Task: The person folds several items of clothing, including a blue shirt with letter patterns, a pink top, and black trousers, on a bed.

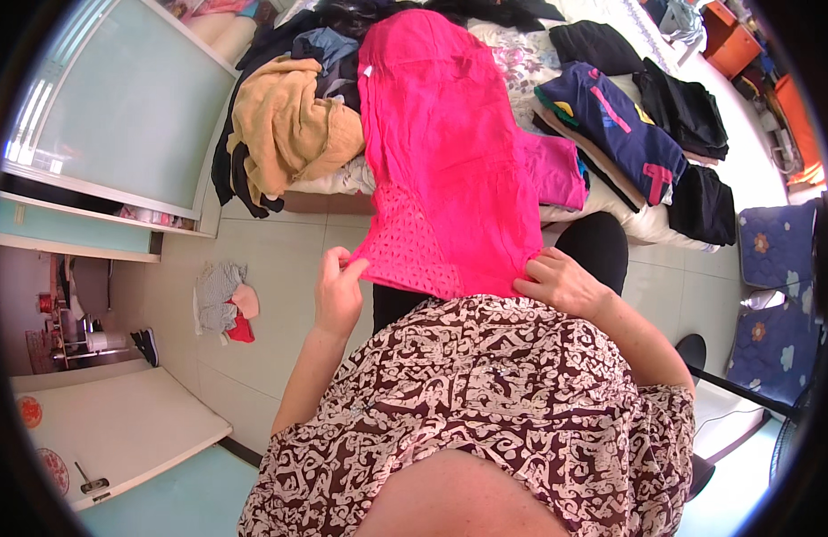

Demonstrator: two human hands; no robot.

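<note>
A bright pink garment (447, 154) with a perforated, lace-like panel stretches from the bed down to my lap. At its near left corner, my left hand (338, 288) pinches the lace edge between thumb and fingers. My right hand (558, 280) grips the near right corner, close to my knee. Between the hands the near edge is spread out, and the far end lies flat on the bed. A crumpled tan cloth (289, 127) sits left of the garment. To the right, a folded magenta cloth (556, 171) lies partly beneath it.
Folded dark clothes, topped by a navy printed garment (612, 127), are stacked on the right of the bed (521, 57). Some loose cloths (219, 299) lie on the tiled floor at left. A glass-panelled cabinet (132, 101) stands left, an opened door (125, 429) at lower left.
</note>
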